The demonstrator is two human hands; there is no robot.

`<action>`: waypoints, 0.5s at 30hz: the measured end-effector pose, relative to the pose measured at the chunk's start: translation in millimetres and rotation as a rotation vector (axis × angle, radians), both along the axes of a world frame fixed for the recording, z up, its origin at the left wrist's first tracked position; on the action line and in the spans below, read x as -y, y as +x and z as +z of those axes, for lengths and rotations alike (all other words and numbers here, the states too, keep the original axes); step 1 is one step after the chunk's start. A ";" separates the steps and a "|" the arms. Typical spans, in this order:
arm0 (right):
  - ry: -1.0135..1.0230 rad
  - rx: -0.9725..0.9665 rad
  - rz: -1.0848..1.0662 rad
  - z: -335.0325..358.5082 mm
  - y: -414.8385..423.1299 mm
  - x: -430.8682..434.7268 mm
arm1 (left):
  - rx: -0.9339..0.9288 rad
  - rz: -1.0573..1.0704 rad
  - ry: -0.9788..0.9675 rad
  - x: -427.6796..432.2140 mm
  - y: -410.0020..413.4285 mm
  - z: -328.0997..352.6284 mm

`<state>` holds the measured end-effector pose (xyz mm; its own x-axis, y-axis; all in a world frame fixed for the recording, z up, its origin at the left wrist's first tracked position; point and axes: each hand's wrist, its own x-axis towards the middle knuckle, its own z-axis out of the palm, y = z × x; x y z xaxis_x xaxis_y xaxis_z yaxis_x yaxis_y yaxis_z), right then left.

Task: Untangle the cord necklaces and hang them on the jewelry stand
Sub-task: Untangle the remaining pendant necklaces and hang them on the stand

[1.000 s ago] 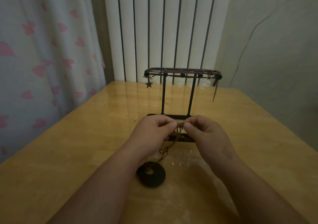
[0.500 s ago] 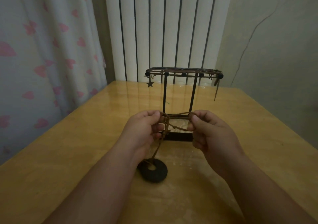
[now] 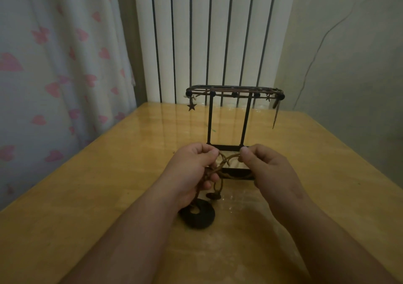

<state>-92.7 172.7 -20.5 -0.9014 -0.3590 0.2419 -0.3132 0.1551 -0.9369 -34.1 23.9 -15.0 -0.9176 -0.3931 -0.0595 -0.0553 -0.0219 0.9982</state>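
I judge that I am in the untangling step, not yet in the hanging one. My left hand [image 3: 192, 174] and my right hand [image 3: 269, 170] are close together just in front of the base of the jewelry stand [image 3: 210, 120]. Each one pinches the brown cord necklace [image 3: 224, 163] between thumb and forefinger. The lower fingers of the left hand are also curled round some strands. Between the two hands the cord makes crossed loops, so the tangle is not open. From the left hand the cord goes down to a dark round pendant [image 3: 197, 216], which rests on the table [image 3: 87, 196], nearer to me than the stand's base. A small dark bead [image 3: 214, 195] hangs on a strand just above the pendant.

On the top bar of the stand a cord with a star charm [image 3: 192, 106] hangs at the left end, so part of the work seems done.

For the next move I think the hands must draw apart slowly and slip one loop out of the other. They should not pull hard, because a hard pull would tighten the knot. After that the free cord must be lifted over the top bar.

I find no brand, label or writing that can be read anywhere.
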 end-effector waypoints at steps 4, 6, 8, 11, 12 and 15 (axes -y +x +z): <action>-0.006 0.024 -0.017 0.0 -0.3 1.5 | -0.015 -0.010 -0.026 0.2 -0.2 -0.2; 0.055 -0.017 -0.035 -2.9 -2.3 2.1 | -0.026 -0.005 -0.049 0.0 -0.2 -0.3; 0.093 -0.075 -0.057 -4.5 -2.7 1.5 | -0.036 -0.004 -0.066 -0.4 -0.1 -0.5; 0.128 -0.185 -0.058 -4.8 -2.2 0.8 | -0.037 -0.007 -0.071 0.0 0.2 -0.6; 0.154 -0.210 -0.039 -3.8 -0.7 1.7 | -0.038 -0.008 -0.068 0.3 0.1 -0.7; 0.261 -0.226 -0.005 -5.3 1.2 6.3 | -0.035 -0.008 -0.065 0.6 -0.3 -1.0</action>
